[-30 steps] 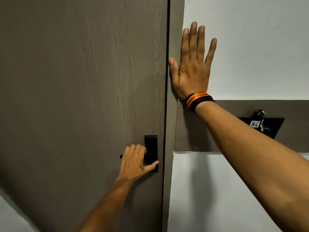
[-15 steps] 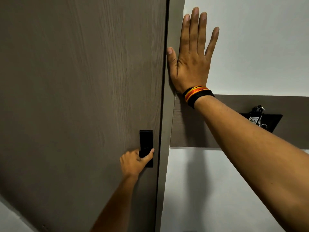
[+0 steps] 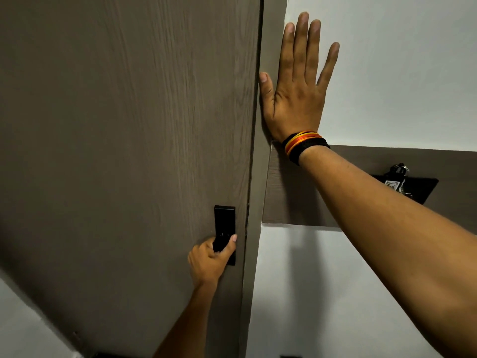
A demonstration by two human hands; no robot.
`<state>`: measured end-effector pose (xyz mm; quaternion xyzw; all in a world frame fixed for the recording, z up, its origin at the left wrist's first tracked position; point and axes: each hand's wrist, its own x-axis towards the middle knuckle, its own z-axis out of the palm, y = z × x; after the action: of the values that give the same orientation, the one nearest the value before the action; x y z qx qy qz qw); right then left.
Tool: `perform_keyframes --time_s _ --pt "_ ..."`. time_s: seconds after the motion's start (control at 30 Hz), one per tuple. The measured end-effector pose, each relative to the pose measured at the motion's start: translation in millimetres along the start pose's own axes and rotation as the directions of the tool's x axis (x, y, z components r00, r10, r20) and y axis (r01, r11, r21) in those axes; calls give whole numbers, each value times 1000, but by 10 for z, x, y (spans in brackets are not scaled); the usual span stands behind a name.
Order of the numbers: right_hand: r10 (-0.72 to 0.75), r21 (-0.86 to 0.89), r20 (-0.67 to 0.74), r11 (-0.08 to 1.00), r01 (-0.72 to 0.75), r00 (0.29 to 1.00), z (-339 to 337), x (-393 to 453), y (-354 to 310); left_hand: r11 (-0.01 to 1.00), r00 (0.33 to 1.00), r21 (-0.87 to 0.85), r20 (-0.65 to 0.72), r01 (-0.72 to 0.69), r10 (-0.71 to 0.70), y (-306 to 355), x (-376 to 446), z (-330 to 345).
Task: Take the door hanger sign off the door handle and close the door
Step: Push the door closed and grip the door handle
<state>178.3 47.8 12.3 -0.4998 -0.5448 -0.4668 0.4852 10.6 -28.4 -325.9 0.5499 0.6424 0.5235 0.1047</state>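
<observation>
Handle (image 3: pixel 224 235) gripped by left hand (image 3: pixel 209 262) fingers, door (image 3: pixel 129 151) edge just left of frame (image 3: pixel 258 177); right hand (image 3: pixel 296 99) laid flat, fingers spread, on wall (image 3: pixel 387 73).

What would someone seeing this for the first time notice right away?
First, the right hand spread flat against the door frame and white wall, upper centre, with a bright striped wristband. Next, the big brown door filling the left side, where the left hand grips the black door handle low down. No door hanger sign is visible.
</observation>
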Motion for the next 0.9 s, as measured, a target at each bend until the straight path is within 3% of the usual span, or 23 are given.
perform_keyframes --time_s 0.2,0.27,0.4,0.5,0.6,0.7,0.8,0.9 --pt "-2 43 56 999 -1 998 -64 1 8 1000 1000 -5 1 -6 6 -2 -302 -270" --pt "-7 65 73 998 2 997 -94 4 1 997 999 73 22 -35 33 -9 -342 -421" --pt "-4 119 133 993 -12 991 -163 32 23 848 930 382 149 -368 337 -46 -319 -899" --pt "15 256 161 965 -56 987 -227 -68 -28 748 884 473 209 -466 418 -31 -384 -1185" --pt "-35 510 133 859 -38 991 -381 -403 -183 725 849 447 210 -525 485 -14 -525 -1381" --pt "-163 735 132 678 14 978 -626 -993 -391 675 801 437 241 -594 548 47 -630 -1635" --pt "-286 868 310 475 -147 907 -905 -1758 -473 618 776 477 293 -625 559 75 -738 -1839" --pt "-353 774 629 365 -517 693 -1147 -2499 -411 597 780 509 321 -620 536 56 -854 -1997"
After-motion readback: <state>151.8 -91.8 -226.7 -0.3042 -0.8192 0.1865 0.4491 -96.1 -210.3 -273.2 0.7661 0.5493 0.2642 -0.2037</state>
